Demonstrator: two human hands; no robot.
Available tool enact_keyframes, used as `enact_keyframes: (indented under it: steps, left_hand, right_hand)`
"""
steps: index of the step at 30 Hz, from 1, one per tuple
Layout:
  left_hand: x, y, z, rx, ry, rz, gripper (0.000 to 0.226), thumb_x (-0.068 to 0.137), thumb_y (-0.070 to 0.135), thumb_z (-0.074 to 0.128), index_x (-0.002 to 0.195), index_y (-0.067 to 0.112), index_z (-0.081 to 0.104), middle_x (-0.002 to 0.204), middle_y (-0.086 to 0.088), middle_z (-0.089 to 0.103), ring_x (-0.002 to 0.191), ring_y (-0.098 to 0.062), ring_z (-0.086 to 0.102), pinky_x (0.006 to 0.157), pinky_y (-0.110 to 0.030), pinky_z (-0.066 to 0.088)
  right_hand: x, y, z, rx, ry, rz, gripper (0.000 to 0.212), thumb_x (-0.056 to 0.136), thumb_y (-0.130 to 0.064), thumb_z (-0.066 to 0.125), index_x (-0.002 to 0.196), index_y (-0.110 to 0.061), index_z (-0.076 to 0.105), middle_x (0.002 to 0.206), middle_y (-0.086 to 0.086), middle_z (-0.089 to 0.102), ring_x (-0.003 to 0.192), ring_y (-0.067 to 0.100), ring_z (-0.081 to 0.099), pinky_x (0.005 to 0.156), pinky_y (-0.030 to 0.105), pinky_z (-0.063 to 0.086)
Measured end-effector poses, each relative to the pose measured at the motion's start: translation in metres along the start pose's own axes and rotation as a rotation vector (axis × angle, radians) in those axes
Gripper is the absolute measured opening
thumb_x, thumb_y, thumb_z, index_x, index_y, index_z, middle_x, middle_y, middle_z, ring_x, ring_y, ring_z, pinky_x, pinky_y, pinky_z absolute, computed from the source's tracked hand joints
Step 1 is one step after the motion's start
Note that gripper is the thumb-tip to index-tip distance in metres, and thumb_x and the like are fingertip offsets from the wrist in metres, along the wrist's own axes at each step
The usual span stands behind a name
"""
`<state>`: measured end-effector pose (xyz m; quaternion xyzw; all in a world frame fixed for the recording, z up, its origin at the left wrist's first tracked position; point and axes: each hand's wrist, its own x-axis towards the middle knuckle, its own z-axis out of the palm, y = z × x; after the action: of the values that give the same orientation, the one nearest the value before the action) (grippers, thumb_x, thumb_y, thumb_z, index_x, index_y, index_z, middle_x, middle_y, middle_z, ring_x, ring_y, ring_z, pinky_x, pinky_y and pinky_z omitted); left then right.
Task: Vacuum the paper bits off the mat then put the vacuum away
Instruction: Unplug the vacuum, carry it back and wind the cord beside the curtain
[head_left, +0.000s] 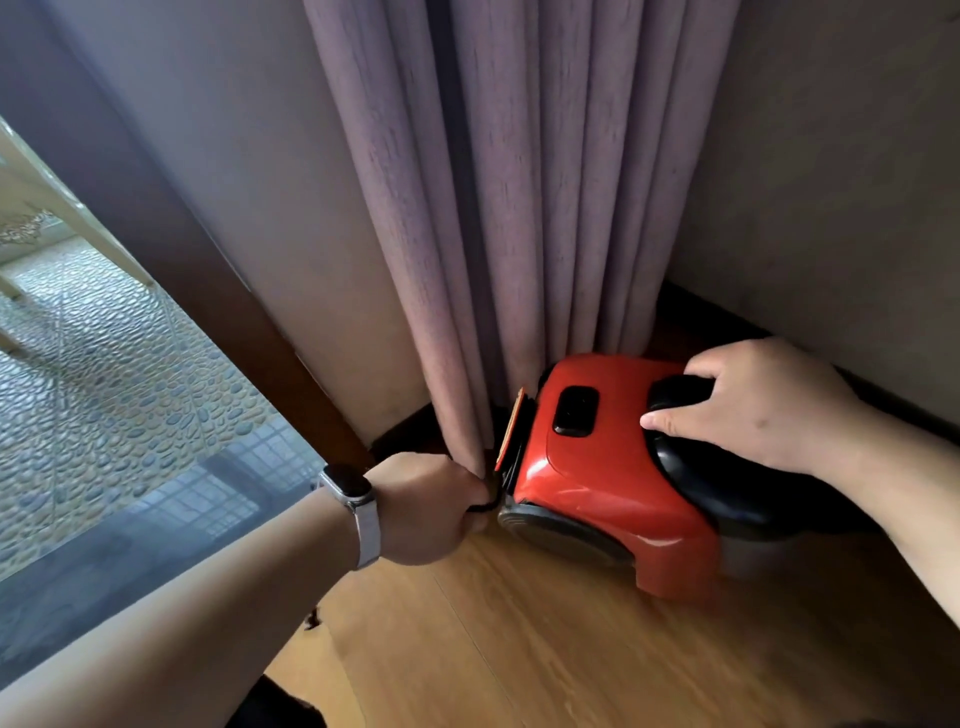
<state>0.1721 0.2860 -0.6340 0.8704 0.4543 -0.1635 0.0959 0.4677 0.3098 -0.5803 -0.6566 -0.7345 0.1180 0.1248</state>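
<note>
A red and black vacuum (597, 483) sits on the wooden floor in the corner, against the foot of the curtain. My right hand (763, 405) grips its black top handle, thumb pressed on the front of the handle. My left hand (426, 509), with a watch on the wrist, is closed around a thin black cord or loop (485, 501) at the vacuum's left end. No mat or paper bits are in view.
A mauve curtain (493, 208) hangs to the floor behind the vacuum. Walls meet at the corner, with a dark skirting board (727, 317) on the right. A dark wooden frame (218, 291) and a glass door showing pebble tiling (104, 353) stand at left. Wooden floor (519, 649) lies in front.
</note>
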Motion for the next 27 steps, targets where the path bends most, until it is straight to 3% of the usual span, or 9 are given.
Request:
enact_keyframes:
  steps: [5, 12, 15, 19, 22, 25, 27]
  left_hand:
    - [-0.007, -0.011, -0.029, -0.053, 0.18, 0.05, 0.027, 0.098, 0.049, 0.046, 0.109, 0.035, 0.066, 0.099, 0.01, 0.069, 0.079, -0.007, 0.055, 0.061, -0.019, 0.032]
    - [-0.003, -0.026, -0.024, -0.251, 0.267, 0.033, 0.021, 0.084, 0.052, 0.068, 0.098, 0.038, 0.074, 0.089, 0.021, 0.07, 0.078, 0.0, 0.06, 0.068, -0.019, 0.046]
    - [0.001, -0.041, -0.019, -0.429, 0.245, -0.015, 0.011, 0.08, 0.041, 0.076, 0.091, 0.037, 0.075, 0.076, 0.033, 0.06, 0.075, 0.01, 0.057, 0.07, -0.014, 0.043]
    - [0.007, -0.06, -0.003, -0.539, 0.293, 0.009, 0.012, 0.088, 0.022, 0.071, 0.099, 0.023, 0.078, 0.08, 0.026, 0.058, 0.078, 0.009, 0.057, 0.075, -0.011, 0.04]
    - [0.007, -0.07, 0.009, -0.717, 0.288, -0.041, 0.016, 0.092, 0.012, 0.065, 0.104, 0.014, 0.076, 0.075, 0.03, 0.063, 0.079, 0.013, 0.059, 0.074, -0.004, 0.038]
    - [0.013, -0.077, 0.026, -0.792, 0.236, -0.107, 0.016, 0.095, 0.014, 0.06, 0.1, 0.019, 0.075, 0.083, 0.024, 0.066, 0.081, 0.005, 0.061, 0.081, -0.015, 0.043]
    - [0.016, -0.079, 0.038, -0.847, 0.194, -0.178, 0.023, 0.097, 0.017, 0.059, 0.087, 0.031, 0.073, 0.074, 0.018, 0.065, 0.075, -0.005, 0.059, 0.077, -0.024, 0.046]
  right_hand:
    - [-0.002, -0.006, 0.002, -0.01, -0.101, -0.075, 0.047, 0.062, -0.066, 0.075, 0.058, -0.022, 0.059, 0.056, -0.006, 0.057, 0.06, 0.009, 0.055, 0.055, 0.031, 0.041]
    - [-0.009, -0.022, 0.003, -0.053, -0.192, -0.261, 0.054, 0.059, -0.071, 0.065, 0.059, -0.017, 0.057, 0.055, -0.004, 0.056, 0.057, 0.01, 0.054, 0.056, 0.033, 0.043]
    - [-0.016, -0.031, -0.001, -0.051, -0.209, -0.34, 0.055, 0.062, -0.069, 0.067, 0.06, -0.015, 0.054, 0.053, -0.004, 0.053, 0.054, 0.01, 0.051, 0.054, 0.03, 0.04]
    - [-0.019, -0.036, -0.002, -0.058, -0.177, -0.415, 0.056, 0.063, -0.068, 0.067, 0.057, -0.016, 0.048, 0.056, -0.005, 0.054, 0.055, 0.011, 0.05, 0.049, 0.026, 0.033]
    - [-0.02, -0.038, -0.006, -0.017, -0.186, -0.415, 0.055, 0.061, -0.066, 0.069, 0.052, -0.018, 0.044, 0.067, -0.026, 0.057, 0.062, 0.004, 0.053, 0.047, 0.022, 0.025]
    - [-0.022, -0.038, -0.01, 0.068, -0.221, -0.366, 0.052, 0.06, -0.061, 0.076, 0.052, -0.017, 0.05, 0.059, -0.018, 0.058, 0.056, 0.005, 0.052, 0.045, 0.022, 0.03]
    - [-0.022, -0.035, -0.01, 0.116, -0.219, -0.351, 0.05, 0.059, -0.058, 0.08, 0.054, -0.015, 0.055, 0.057, -0.01, 0.059, 0.052, 0.008, 0.051, 0.046, 0.023, 0.034]
